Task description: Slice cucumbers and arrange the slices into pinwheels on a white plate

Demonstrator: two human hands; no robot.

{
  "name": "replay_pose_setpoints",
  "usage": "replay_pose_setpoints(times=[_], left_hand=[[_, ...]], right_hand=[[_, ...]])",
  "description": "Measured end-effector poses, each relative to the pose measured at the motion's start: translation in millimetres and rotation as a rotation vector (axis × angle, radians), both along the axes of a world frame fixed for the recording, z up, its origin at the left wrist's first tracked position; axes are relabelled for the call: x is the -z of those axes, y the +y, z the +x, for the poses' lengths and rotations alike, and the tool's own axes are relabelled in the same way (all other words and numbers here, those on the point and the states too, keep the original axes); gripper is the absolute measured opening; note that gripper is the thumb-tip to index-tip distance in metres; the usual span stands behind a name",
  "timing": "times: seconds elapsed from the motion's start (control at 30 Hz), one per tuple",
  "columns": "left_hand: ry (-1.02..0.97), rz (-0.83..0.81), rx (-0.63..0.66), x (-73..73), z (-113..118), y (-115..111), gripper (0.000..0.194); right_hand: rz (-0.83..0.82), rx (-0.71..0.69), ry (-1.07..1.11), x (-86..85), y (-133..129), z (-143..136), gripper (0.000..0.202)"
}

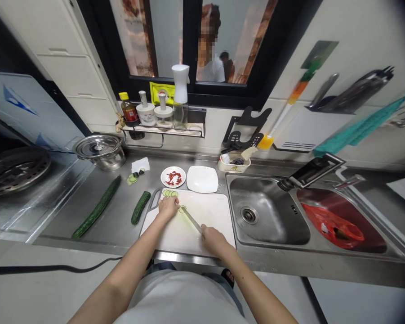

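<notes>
On the white cutting board (205, 225), my right hand (213, 238) is closed around the handle of a knife (193, 221), whose blade points up and left. A thin cucumber slice (182, 209) lies at the blade's tip. My left hand (169, 207) is beside it with bent fingers close to the slice; what they hold, if anything, is too small to tell. Several overlapping cucumber slices (170, 193) lie behind my left hand at the board's back left. A cucumber piece (140, 208) and a long whole cucumber (97, 209) rest on the steel counter to the left.
Behind the board stand a plate of red pieces (173, 177) and a white square plate (202, 179). A lidded pot (103, 150) is at the back left. The sink (268, 216) is right of the board; a red bag (333, 227) lies in the second basin.
</notes>
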State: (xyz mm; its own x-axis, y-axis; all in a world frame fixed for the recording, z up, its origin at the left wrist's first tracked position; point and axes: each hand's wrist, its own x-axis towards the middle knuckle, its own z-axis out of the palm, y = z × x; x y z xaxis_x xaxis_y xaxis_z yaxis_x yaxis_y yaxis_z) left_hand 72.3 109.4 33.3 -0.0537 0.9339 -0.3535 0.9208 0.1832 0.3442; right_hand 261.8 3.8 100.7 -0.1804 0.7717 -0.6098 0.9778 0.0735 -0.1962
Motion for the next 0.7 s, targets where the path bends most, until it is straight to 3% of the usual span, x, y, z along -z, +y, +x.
replay_pose_setpoints(times=[0.7], left_hand=[[0.000,0.000,0.003,4.2,-0.9,2.1,0.014]], right_hand=[[-0.003,0.006,0.002,-2.4,-2.5,-0.9,0.031]])
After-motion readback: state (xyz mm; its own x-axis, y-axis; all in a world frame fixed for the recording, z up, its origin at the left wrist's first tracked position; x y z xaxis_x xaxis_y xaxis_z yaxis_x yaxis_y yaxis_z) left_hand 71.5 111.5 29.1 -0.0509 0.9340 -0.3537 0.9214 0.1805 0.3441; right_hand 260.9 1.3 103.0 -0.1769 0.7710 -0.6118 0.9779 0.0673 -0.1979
